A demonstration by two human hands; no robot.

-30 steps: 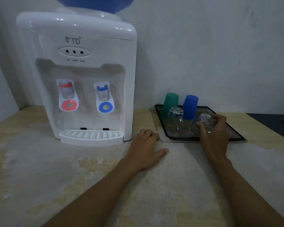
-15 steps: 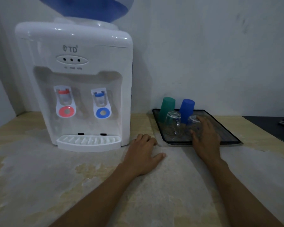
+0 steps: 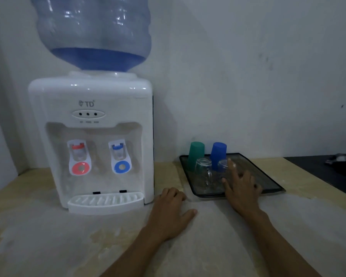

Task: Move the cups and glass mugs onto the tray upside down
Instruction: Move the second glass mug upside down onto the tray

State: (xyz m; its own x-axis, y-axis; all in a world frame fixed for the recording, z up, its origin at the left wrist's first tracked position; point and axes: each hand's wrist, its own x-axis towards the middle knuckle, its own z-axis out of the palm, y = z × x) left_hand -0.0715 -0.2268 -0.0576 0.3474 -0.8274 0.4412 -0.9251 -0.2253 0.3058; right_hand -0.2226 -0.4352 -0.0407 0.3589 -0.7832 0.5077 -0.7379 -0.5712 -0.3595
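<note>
Tray (image 3: 268, 181): dark, rectangular, on the pale surface (image 3: 88, 242) just right of the water dispenser (image 3: 92, 140). Contents, four items, all inverted: green cup (image 3: 196, 154) rear left; blue cup (image 3: 218, 154) rear right; glass mug (image 3: 203, 172) front left, handle toward the viewer; second glass mug (image 3: 222, 166) front right, just beside the blue cup and partly hidden by fingers. Right hand (image 3: 241, 188): grip wide, fingers spread, holding nothing; index fingertip by the second mug, though contact cannot be told, palm low over the tray's front edge. Left hand (image 3: 171, 212): flat on the surface beside the tray's front left corner, fingers slightly curled, holding nothing. Change from one second earlier: the right hand then closes around the second mug, tilted above the tray; half a second earlier it covers the mug as it sets down; now the mug stands free on its rim and the fingers are opened off it. The left hand is unmoved; the camera view is raised, showing the dispenser's bottle (image 3: 92, 33). Assessment: no cup or mug is visible off the tray, so the task appears complete, only hand withdrawal remaining.
</note>
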